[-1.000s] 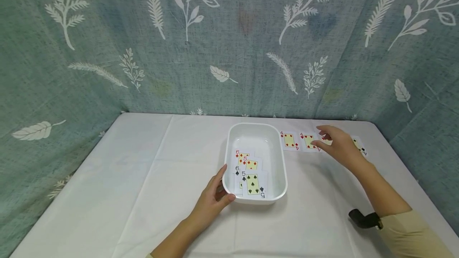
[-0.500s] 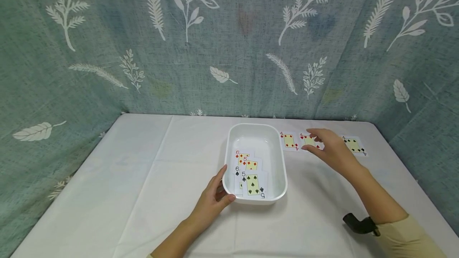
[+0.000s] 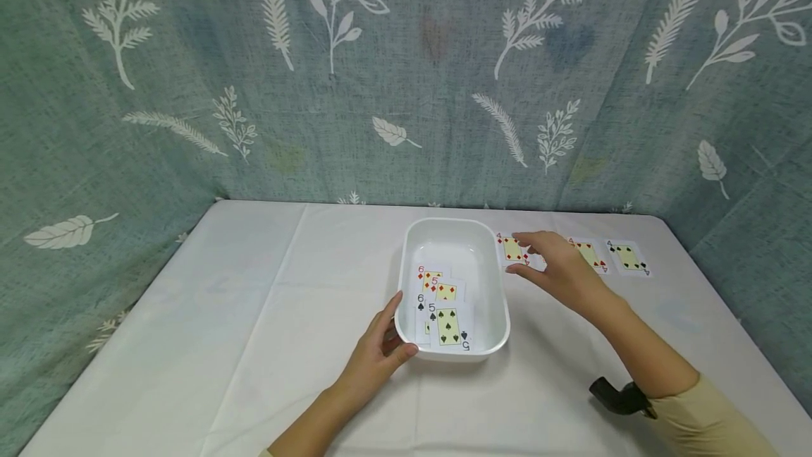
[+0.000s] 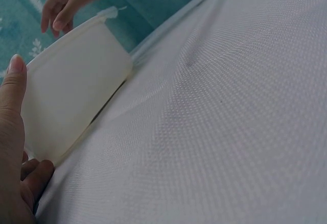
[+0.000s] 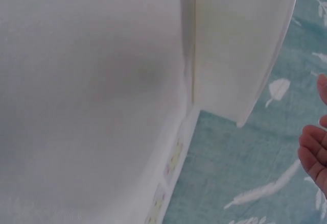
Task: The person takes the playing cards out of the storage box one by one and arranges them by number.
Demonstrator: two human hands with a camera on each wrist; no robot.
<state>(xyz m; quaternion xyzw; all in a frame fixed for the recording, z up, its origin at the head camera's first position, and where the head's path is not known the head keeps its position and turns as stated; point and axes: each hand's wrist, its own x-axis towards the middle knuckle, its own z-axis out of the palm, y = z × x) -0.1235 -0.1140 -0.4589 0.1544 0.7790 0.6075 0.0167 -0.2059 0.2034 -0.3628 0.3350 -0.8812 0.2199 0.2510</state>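
"Where does the person's right hand point(image 3: 558, 270) stand?"

"Over the row of fours, thumb and fingers spread apart — nothing pinched between them. Whether a fingertip touches a card is hard to tell from these angles."

"Which card is closest?"

"The four of diamonds point(image 3: 511, 249), flat on the table point(image 3: 254, 365), leftward at the fingertips and partly covered by them in the head view. It lies between the right hand and the white tray point(image 3: 444, 242). Its long axis seems to run away from the person, like the tray's, so the hand's gap faces across it."

"And the nearer hand?"

"The right — the left hand point(image 3: 371, 355) grips the tray's near left corner. A red four point(image 3: 588, 257) and a black four point(image 3: 626, 258) lie to the right."
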